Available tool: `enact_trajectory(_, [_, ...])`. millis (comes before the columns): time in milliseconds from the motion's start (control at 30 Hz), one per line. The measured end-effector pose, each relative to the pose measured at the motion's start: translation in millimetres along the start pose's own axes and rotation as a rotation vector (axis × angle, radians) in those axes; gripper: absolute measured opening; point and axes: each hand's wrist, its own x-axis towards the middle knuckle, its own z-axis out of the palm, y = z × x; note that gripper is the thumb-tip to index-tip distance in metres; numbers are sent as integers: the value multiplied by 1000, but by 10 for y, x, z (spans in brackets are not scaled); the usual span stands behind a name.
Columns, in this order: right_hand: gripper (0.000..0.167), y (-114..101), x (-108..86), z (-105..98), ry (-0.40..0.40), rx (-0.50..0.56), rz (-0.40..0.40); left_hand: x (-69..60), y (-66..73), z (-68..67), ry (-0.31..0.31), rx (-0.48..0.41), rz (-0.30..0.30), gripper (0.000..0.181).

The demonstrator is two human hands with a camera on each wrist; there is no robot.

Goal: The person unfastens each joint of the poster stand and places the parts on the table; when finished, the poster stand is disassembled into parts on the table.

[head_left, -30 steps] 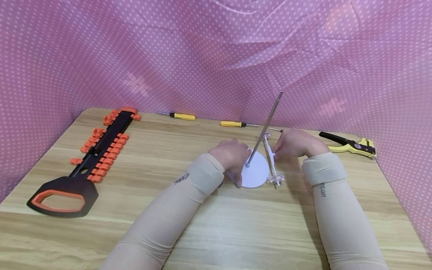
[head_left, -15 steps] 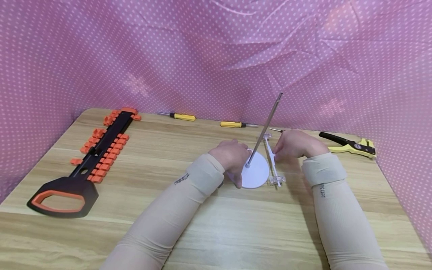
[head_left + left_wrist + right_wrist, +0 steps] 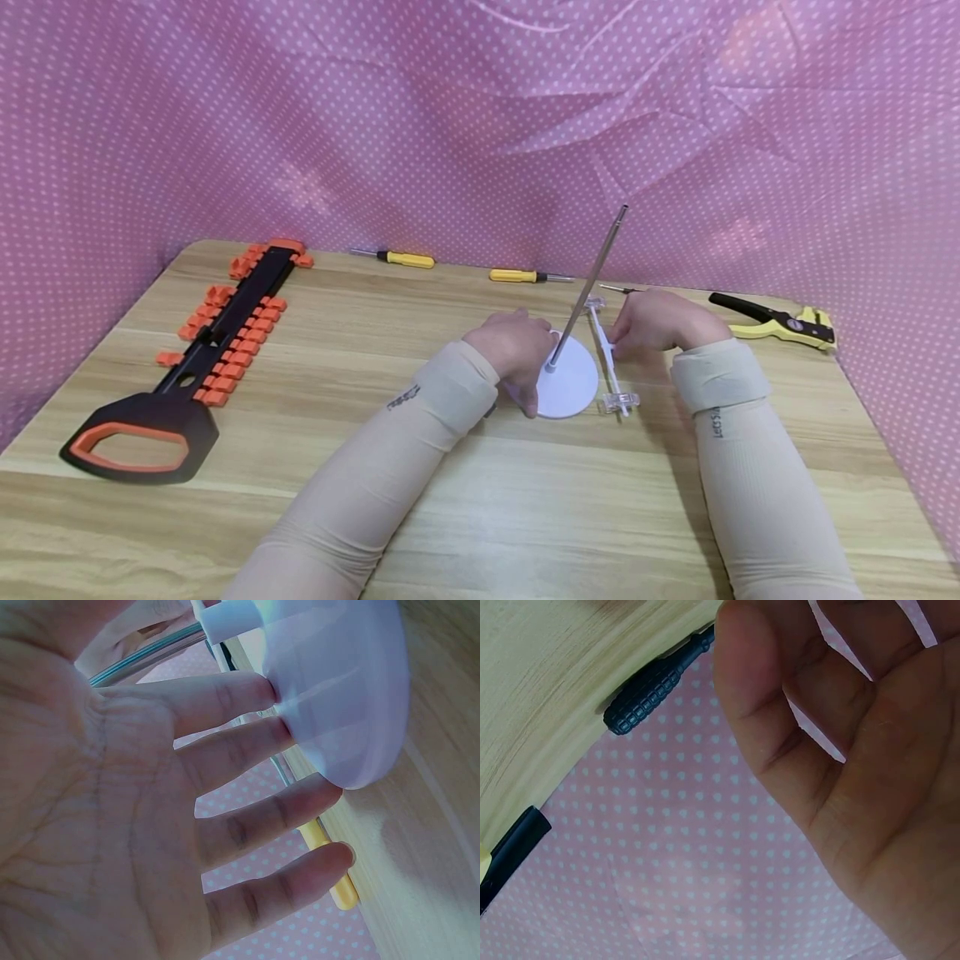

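A white round base (image 3: 573, 387) lies on the wooden table with a thin metal rod (image 3: 596, 271) rising from it. Across the base's left side my left hand (image 3: 513, 350) grips the rim; in the left wrist view, fingertips of that hand (image 3: 187, 772) touch the base (image 3: 345, 690). Just right of the base is a slim white bar (image 3: 604, 342) with a clear clip (image 3: 621, 402) at its near end and another at its far end. My right hand (image 3: 660, 321) pinches the bar near its middle. The right wrist view shows that hand (image 3: 855, 750) with bent fingers, but not the bar.
Two yellow-handled screwdrivers (image 3: 410, 260) (image 3: 513, 276) lie along the back edge. A dark-handled tool (image 3: 645, 694) is behind my right hand, and a yellow-black plier-like tool (image 3: 787, 325) lies farther right. A black rack with orange clips (image 3: 240, 308) occupies the left.
The white bar and its clips have shifted slightly right, away from the base, with my right hand still on it. My left hand, the base and the rod look unmoved.
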Motion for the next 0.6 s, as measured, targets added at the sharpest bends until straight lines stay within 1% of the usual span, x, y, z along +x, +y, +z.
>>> enact_trajectory(100, [40, -3, -2, 5, -2, 19, 1, -1, 1, 0, 2, -1, -1, 113])
enact_trajectory(167, [42, 2, -4, 4, -4, 27, 1, -1, 0, -1, 4, 3, 2, 113])
enact_trajectory(200, [40, 4, -6, 1, -6, 27, -1, -1, 0, -2, 5, 4, 3, 113])
enact_trajectory(333, [9, 17, -16, -8, 5, 9, 7, -2, -1, -2, 10, 6, 7, 113])
enact_trajectory(367, [5, 17, -20, -10, 7, 6, 12, -3, -2, -2, 10, 5, 8, 113])
enact_trajectory(433, [15, 15, -31, -15, 12, 6, 26, -4, -2, -2, 10, 3, 7, 112])
enact_trajectory(500, [15, 11, -35, -20, 7, 11, 34, -3, -3, -3, 8, 3, 6, 113])
enact_trajectory(600, [11, 0, -51, -36, 16, 10, 46, -2, -4, -4, 4, 0, 2, 114])
